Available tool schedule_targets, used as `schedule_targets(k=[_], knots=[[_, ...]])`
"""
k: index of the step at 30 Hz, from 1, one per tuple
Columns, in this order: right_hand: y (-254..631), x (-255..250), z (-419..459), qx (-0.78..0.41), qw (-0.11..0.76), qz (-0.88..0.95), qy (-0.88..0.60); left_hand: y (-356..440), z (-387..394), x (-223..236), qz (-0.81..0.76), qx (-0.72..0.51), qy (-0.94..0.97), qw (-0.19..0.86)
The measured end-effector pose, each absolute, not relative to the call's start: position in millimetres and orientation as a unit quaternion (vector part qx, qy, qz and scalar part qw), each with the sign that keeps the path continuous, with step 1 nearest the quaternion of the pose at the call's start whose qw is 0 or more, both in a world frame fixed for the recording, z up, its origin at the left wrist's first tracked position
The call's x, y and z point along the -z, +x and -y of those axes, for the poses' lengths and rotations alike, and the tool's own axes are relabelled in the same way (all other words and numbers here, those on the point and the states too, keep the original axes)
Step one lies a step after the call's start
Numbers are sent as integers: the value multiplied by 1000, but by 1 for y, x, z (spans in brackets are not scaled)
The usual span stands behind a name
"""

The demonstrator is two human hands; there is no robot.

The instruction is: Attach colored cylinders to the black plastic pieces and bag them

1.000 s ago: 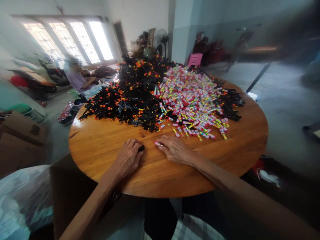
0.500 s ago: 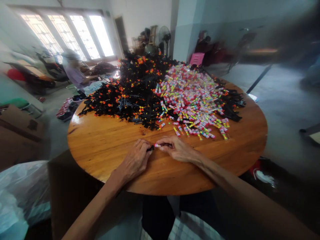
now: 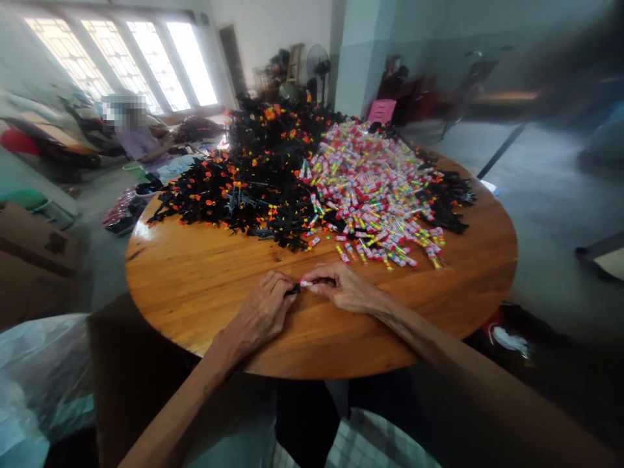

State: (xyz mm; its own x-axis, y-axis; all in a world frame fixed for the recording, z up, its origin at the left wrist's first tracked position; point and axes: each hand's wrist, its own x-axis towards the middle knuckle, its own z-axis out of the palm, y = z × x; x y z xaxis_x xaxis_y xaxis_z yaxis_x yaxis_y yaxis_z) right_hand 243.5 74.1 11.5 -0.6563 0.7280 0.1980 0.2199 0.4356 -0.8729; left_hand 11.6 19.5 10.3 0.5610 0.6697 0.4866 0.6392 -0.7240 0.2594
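Note:
My left hand (image 3: 267,300) is closed around a small black plastic piece (image 3: 293,290), whose end sticks out past the fingertips; most of it is hidden. Close beside it, my right hand (image 3: 344,287) pinches a small pink-and-white tube (image 3: 306,283) between thumb and fingers. The two pieces meet end to end or nearly so; I cannot tell whether they touch. Beyond the hands lies a heap of similar tubes (image 3: 375,188) with pink, white and yellow parts. To its left rises a pile of black toy guns (image 3: 258,182) with orange tips.
Both hands are over the near part of a round wooden table (image 3: 195,279). Another person (image 3: 139,140) sits at the far left by the window. A pink stool (image 3: 381,112) stands behind the table, and a plastic bag (image 3: 49,377) lies at the lower left.
The view has shifted slightly, so the room and table sit a little further left and higher. Both hands keep nearly the same place and hold the same pieces.

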Motion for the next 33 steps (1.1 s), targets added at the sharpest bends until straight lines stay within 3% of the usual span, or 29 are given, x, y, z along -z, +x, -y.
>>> schedule_targets(k=[23,33], knots=[[255,-22,-77,-508,257,782,-254,11,-17,-8,-327,-301,892,83],[256,-28,-70,-512,247,785,-245,12,-19,-7,-323,-317,890,55]])
